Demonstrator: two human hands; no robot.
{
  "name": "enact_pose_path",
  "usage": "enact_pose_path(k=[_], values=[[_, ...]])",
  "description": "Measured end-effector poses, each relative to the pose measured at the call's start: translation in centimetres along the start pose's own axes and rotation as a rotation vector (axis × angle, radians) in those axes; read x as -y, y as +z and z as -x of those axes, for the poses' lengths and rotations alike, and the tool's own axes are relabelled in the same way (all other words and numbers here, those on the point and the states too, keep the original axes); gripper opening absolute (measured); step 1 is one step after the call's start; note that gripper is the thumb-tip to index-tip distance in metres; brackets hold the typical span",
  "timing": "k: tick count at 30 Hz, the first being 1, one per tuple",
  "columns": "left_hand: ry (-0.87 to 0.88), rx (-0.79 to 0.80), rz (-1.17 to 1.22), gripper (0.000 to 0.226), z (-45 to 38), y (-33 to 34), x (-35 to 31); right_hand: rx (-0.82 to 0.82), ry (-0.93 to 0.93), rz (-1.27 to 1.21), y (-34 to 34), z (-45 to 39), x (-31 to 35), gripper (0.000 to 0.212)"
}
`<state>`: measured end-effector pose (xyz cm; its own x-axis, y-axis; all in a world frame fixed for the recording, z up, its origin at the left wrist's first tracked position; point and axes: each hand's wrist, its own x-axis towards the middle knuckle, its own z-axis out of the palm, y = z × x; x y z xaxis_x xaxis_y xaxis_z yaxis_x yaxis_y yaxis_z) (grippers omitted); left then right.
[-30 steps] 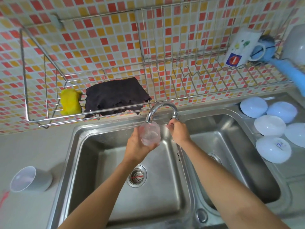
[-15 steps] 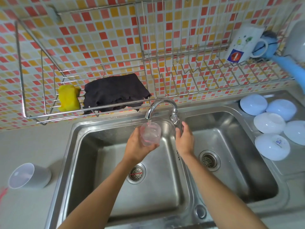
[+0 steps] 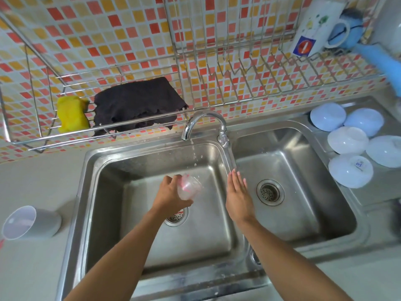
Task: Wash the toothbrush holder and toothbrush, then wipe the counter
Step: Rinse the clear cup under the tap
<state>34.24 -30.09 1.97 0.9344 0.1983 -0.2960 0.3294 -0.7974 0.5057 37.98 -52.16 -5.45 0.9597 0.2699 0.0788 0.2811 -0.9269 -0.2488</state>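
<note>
My left hand (image 3: 170, 195) grips a clear plastic cup (image 3: 189, 187) with pink marks, tilted over the left basin of the steel double sink (image 3: 149, 148). The cup is blurred. Drops of water fall from the curved tap (image 3: 202, 121) above it. My right hand (image 3: 238, 192) is flat with fingers straight, holding nothing, above the divider between the two basins. A grey toothbrush holder cup (image 3: 30, 222) lies on its side on the counter (image 3: 32, 181) at the left. A pink tip shows at the left edge beside it; I cannot tell what it is.
A wire rack on the tiled wall holds a yellow sponge (image 3: 71, 114), a dark cloth (image 3: 136, 103) and a white mug (image 3: 314, 27). Several upturned white bowls (image 3: 349, 170) stand on the drainboard at the right. A blue brush handle (image 3: 382, 61) hangs at the far right.
My left hand has lowered the cup from under the spout and tipped it. My right hand left the tap handle and dropped, fingers straight. The stream has thinned to drops.
</note>
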Motion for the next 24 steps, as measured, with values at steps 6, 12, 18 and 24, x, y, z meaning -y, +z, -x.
enact_pose_path(k=[6,12,18,24], values=[[-0.059,0.108,-0.162,0.082,-0.2,0.1,0.7,-0.001,-0.009,0.028,0.3,0.0,0.0,0.060],[-0.051,0.192,-0.332,0.091,-0.8,-0.6,0.7,0.005,-0.002,0.024,0.0,0.1,0.1,0.061],[-0.040,0.279,-0.505,0.091,-1.5,-1.4,0.1,0.022,-0.006,0.028,0.0,0.2,0.1,0.061],[-0.117,0.384,-0.540,0.088,-1.5,-2.0,-0.2,0.023,-0.024,0.034,0.1,0.2,0.0,0.063]])
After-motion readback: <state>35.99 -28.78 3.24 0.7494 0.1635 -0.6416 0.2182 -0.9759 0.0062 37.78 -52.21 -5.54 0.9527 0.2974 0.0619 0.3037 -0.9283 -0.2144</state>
